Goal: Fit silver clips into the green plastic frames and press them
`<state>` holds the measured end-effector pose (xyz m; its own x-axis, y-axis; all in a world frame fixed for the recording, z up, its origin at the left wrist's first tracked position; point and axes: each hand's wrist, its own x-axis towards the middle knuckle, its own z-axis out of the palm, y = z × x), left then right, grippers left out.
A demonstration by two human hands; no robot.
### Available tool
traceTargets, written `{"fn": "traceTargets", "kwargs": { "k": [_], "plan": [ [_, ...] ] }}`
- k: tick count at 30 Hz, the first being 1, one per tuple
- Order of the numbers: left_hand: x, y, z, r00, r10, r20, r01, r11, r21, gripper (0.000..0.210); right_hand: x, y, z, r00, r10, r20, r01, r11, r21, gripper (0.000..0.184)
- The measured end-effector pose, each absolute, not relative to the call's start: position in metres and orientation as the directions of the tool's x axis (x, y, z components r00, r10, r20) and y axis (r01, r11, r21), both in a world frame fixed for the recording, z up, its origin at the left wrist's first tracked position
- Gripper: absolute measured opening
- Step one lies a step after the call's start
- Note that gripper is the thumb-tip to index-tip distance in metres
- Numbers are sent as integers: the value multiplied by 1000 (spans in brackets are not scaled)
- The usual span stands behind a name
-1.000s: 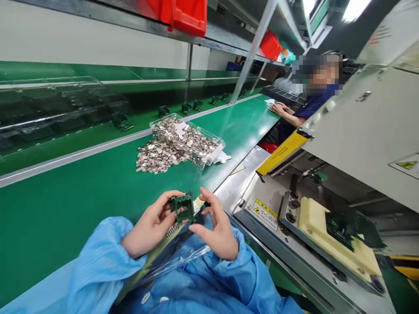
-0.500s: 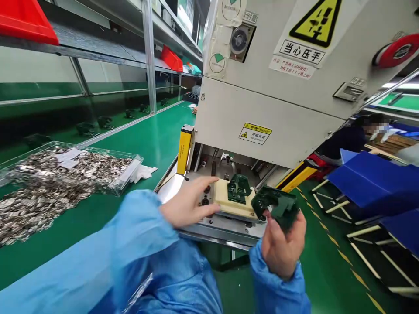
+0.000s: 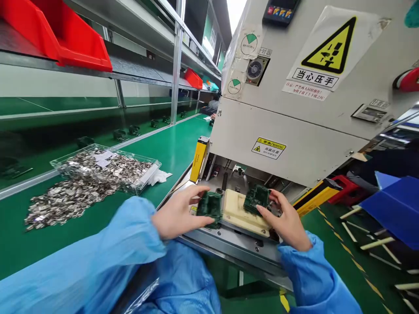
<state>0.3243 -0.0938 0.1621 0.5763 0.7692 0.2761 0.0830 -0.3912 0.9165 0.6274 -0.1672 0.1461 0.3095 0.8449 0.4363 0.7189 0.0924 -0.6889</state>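
On the green bench [image 3: 176, 141] lie a clear tray [image 3: 146, 175] and loose metal pieces [image 3: 67, 201]

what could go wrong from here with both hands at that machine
Injury: the left hand and right hand are near the machine, which bears a hot surface label; fingers might get burned.
Knocks: the left green part is beside the cream block, and the right green part overlaps it in view; either might bump it or slip.

Factory production line. Big machine [image 3: 314, 120] with crush-hazard sign [image 3: 329, 52] and HOT SURFACE label [image 3: 269, 148], long green bench [image 3: 22, 250], red bin [image 3: 73, 43] on metal shelf [image 3: 144, 65], heap of small metal pieces [image 3: 65, 203], yellow floor dashes [image 3: 359, 264].
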Motion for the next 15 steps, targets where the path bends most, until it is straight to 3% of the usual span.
{"fn": "traceTargets", "kwargs": {
  "k": [4,9,13,15],
  "plan": [
    [262,-96,141,550,828,108,215,-264,940,53,625,-158,151,200,923,329,763,64,-644,64],
    [240,-89,110,560,829,-16,228,-136,964,57,623,-170,144,270,898,348,813,-20,-582,75],
    [241,-78,90,580,809,-93,237,-58,970,65,645,-209,122,470,785,403,828,-234,-509,81],
    [241,-75,81,636,759,-141,223,-5,975,69,659,-236,105,625,677,387,748,-380,-543,82]
  ]
}}
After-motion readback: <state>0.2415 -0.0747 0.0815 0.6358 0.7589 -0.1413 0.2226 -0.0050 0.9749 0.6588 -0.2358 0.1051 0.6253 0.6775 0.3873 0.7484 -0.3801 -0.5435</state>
